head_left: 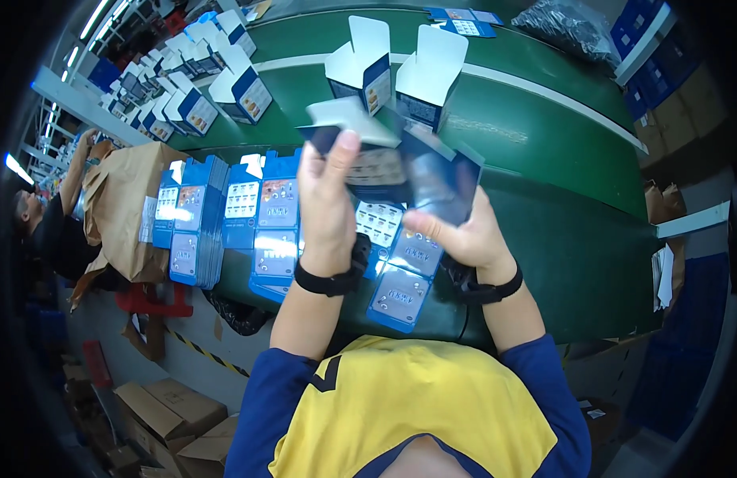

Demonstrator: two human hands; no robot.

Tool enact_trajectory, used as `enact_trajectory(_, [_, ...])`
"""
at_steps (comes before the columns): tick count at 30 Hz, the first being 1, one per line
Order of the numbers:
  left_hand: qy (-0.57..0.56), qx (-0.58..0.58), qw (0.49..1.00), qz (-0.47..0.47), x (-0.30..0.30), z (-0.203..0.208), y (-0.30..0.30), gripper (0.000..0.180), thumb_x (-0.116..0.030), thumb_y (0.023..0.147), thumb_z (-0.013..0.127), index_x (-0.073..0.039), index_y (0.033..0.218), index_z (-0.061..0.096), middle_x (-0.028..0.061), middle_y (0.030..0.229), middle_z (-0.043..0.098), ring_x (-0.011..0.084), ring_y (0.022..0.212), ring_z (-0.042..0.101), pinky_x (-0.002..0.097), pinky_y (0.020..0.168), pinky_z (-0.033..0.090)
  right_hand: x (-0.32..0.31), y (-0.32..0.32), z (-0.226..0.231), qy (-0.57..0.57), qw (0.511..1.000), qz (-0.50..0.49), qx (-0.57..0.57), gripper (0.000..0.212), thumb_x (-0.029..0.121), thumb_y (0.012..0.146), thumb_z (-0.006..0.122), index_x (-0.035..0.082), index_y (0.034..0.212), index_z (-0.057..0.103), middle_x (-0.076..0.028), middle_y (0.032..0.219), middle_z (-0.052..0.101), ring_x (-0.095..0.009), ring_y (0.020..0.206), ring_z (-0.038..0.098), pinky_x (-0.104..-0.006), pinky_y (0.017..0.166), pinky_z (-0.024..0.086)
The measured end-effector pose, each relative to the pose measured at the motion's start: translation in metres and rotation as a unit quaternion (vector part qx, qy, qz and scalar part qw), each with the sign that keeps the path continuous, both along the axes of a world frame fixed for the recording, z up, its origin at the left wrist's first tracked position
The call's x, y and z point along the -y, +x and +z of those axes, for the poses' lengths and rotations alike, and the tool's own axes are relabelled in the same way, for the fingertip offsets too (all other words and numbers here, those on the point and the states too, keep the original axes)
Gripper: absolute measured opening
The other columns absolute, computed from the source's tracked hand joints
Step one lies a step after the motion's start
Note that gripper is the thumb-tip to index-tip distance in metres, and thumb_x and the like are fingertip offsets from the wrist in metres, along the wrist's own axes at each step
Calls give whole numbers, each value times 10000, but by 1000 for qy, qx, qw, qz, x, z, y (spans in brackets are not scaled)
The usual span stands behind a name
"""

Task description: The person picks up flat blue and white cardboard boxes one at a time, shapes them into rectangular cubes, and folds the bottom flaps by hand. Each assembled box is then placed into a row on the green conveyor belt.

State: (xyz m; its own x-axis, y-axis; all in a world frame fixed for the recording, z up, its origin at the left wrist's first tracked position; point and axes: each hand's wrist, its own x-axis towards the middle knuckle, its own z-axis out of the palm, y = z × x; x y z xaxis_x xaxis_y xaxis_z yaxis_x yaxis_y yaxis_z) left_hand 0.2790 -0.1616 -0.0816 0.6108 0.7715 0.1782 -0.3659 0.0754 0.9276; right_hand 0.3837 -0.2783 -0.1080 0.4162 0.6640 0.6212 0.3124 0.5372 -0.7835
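Both hands hold a blue carton (442, 182), partly unfolded and smeared by motion, with a whitish flap standing up. My left hand (327, 187) grips its left side, thumb up along the panel. My right hand (464, 235) closes on its lower right side, thumb across the front. Below them lies a flat blue carton blank (400, 295) with printed panels. To the left stand stacks of similar flat blanks, one stack (274, 203) nearest my left hand and another stack (197, 223) farther out. Just beyond the hands, two erected cartons (376, 80) stand with white lids up.
A green conveyor belt (528, 119) crosses the far side, carrying several erected cartons (249, 94) at left. A brown paper sack (125, 207) stands left, beside another person (57, 231). Flat blanks (464, 24) and a plastic bag (566, 30) lie at the back. Cardboard boxes (169, 406) sit on the floor.
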Motion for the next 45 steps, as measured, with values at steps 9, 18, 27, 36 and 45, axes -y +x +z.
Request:
enact_trajectory(9, [-103, 2, 988, -117, 4, -8, -2, 456, -177, 845, 610, -37, 1244, 439, 63, 1087, 554, 134, 968, 535, 281, 877, 422, 0, 7, -22, -57, 988, 27, -139, 1219, 439, 557, 873, 9, 1448, 161, -112, 1343, 420, -187, 1176, 444, -302, 1016, 321])
enact_trajectory(18, [120, -77, 903, -405, 49, -66, -21, 1130, -396, 722, 740, -77, 1475, -39, 158, 1345, 380, 273, 1244, 392, 395, 1016, 322, -1, 0, -18, 48, 957, -57, -280, 1424, 592, 412, 867, 53, 1472, 85, -89, 1327, 421, -163, 1071, 460, -290, 987, 338])
enact_trajectory(27, [462, -120, 855, -203, 27, -52, -27, 1228, -284, 624, 829, -42, 1452, -45, 256, 1413, 281, 374, 1306, 313, 468, 1056, 259, 13, 15, -8, 159, 939, 31, -305, 1280, 516, 485, 871, 3, 1438, 188, -153, 1427, 341, -235, 1273, 404, -353, 1055, 320])
enact_trajectory(36, [572, -112, 813, -23, 3, -31, -29, 1018, -161, 602, 836, -84, 1397, 206, 246, 1303, 363, 387, 1180, 427, 459, 963, 377, 21, 15, -1, 40, 971, 103, -210, 977, 368, 696, 769, -7, 1425, 237, -183, 1399, 384, -235, 1264, 423, -333, 1038, 344])
enact_trajectory(45, [575, -44, 817, -14, 18, -20, -9, 653, -139, 594, 841, -179, 1164, 526, 229, 1263, 396, 387, 1125, 464, 443, 913, 422, 14, 12, -12, 99, 946, 122, -282, 797, 102, 814, 637, 31, 1458, 172, -139, 1335, 435, -172, 1190, 443, -288, 1009, 339])
